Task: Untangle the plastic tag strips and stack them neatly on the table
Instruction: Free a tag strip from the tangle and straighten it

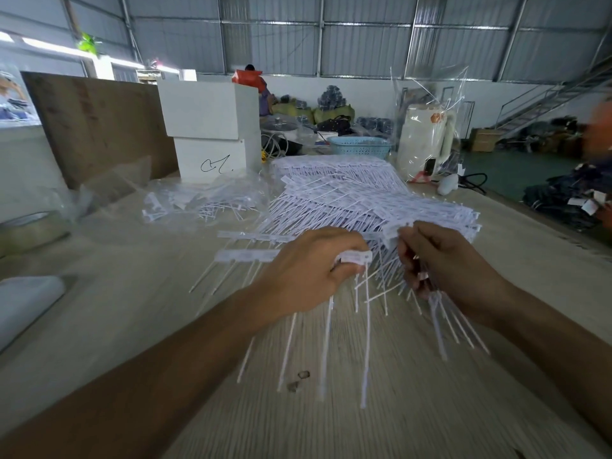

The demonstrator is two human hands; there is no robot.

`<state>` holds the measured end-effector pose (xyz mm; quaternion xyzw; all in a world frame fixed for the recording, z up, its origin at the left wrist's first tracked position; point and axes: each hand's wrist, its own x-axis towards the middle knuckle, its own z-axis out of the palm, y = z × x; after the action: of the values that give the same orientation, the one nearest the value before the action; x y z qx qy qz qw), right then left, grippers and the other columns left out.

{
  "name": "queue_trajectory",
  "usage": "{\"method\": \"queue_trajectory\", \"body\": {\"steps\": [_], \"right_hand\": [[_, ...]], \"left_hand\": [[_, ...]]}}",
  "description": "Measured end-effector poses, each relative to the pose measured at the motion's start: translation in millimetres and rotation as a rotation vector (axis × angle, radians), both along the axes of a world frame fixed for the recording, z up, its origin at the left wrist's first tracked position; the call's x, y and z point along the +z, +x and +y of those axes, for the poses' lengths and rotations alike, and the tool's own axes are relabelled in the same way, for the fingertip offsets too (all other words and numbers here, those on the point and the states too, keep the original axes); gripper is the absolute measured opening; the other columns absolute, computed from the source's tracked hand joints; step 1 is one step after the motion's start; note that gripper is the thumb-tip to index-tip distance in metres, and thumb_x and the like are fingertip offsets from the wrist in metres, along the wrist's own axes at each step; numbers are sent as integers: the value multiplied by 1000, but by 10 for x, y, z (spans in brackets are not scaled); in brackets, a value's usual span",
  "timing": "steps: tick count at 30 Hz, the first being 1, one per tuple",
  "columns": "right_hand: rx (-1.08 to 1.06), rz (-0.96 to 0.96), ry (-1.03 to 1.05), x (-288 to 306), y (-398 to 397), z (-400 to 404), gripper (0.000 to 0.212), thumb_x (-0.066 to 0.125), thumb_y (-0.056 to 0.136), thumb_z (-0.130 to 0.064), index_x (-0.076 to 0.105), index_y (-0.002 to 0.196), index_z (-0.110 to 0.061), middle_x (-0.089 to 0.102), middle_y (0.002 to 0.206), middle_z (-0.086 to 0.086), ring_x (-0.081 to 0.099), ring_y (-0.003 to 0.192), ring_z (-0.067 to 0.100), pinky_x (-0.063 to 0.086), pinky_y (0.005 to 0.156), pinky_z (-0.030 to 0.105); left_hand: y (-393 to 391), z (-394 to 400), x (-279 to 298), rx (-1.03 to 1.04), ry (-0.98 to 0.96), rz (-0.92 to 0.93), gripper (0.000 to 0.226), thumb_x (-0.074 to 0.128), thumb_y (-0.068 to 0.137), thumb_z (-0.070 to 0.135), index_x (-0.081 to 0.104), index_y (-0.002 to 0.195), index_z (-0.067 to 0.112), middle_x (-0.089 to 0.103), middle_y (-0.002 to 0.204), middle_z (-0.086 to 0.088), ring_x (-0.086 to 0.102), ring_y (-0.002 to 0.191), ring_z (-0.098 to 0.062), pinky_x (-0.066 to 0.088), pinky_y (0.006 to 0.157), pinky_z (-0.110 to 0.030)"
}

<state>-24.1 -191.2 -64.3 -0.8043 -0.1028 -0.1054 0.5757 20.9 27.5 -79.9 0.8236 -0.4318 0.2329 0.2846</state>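
White plastic tag strips [351, 193] lie heaped on our wooden table [414, 409], the big pile at about one o'clock from our hands, its thin tails fanning toward us. From the head view, our left hand [311, 273] pinches the flat head of one strip [354, 257] between thumb and curled fingers, with several tails hanging below it toward six o'clock. Our right hand [443, 266], just beside it at three o'clock, has its fingers curled around another bunch of strips, gripping one head at its fingertips against the pile's near edge. Two loose strips [248, 245] lie flat at nine o'clock from the left hand. At eleven o'clock sit clear bags [198, 200] with more strips, and behind them two stacked white boxes [212, 127]. A blue basket [359, 147] stands at twelve o'clock beyond the pile.
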Motion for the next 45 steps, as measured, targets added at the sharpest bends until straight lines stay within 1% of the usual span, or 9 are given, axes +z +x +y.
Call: {"method": "queue_trajectory", "body": {"steps": [3,7,14,20,22,30,33,37,45], "right_hand": [[32,32,-34,-59,-22,112,31,47,107,-21,61,85,-3,49,65,6,41,43,17,30,38,23],[79,178,27,-41,-37,207,41,52,101,-45,49,79,-12,38,62,2,31,46,12,23,41,22],[170,317,57,-72,-36,190,40,67,90,-50,61,65,-20,25,60,-1,20,48,11,19,41,20],[76,250,183,-32,5,132,33,66,93,-39,63,70,-16,36,58,-2,27,43,7,20,36,17],[31,259,234,-23,23,84,31,66,92,-37,66,79,-9,41,65,2,29,44,8,20,35,17],[111,206,257,-50,-4,101,35,70,84,-43,62,77,-10,43,62,3,33,43,6,24,34,18],[95,-6,89,-58,-1,98,36,64,93,-35,53,76,-4,34,56,2,29,44,8,27,39,18],[11,-383,-404,-48,9,97,37,55,97,-31,45,71,-7,36,62,-1,33,55,6,27,53,19],[42,-159,-173,-142,80,71,43,47,103,-36,46,71,-8,43,53,-8,39,45,6,34,46,17]], "left_hand": [[-33,-77,23,37,-107,131,37,77,86,21,52,111,32,72,94,13,64,76,-4,52,72,-34],[-82,-146,26,64,-94,119,47,78,85,22,38,109,30,71,95,10,64,80,-8,49,68,-27],[-119,-175,17,32,-113,88,50,79,83,27,38,111,25,55,97,3,55,89,-14,49,77,-40],[-19,-63,46,-27,-139,242,41,72,90,34,47,122,26,62,109,11,59,102,0,50,88,-22],[23,-8,48,5,-129,214,30,72,91,27,56,116,21,67,106,10,62,98,-2,51,89,-27],[20,-10,52,33,-26,-44,16,67,94,23,68,99,9,69,81,0,58,71,-15,43,67,-32],[16,-19,57,-1,-58,32,12,64,96,17,69,94,6,63,69,3,51,58,-8,41,60,-31],[65,12,56,-63,-117,234,18,61,97,10,74,88,3,73,79,-4,67,70,-21,52,72,-40],[54,40,97,-51,19,-99,21,75,88,20,74,106,10,71,94,-2,61,87,-20,48,76,-38]]}}
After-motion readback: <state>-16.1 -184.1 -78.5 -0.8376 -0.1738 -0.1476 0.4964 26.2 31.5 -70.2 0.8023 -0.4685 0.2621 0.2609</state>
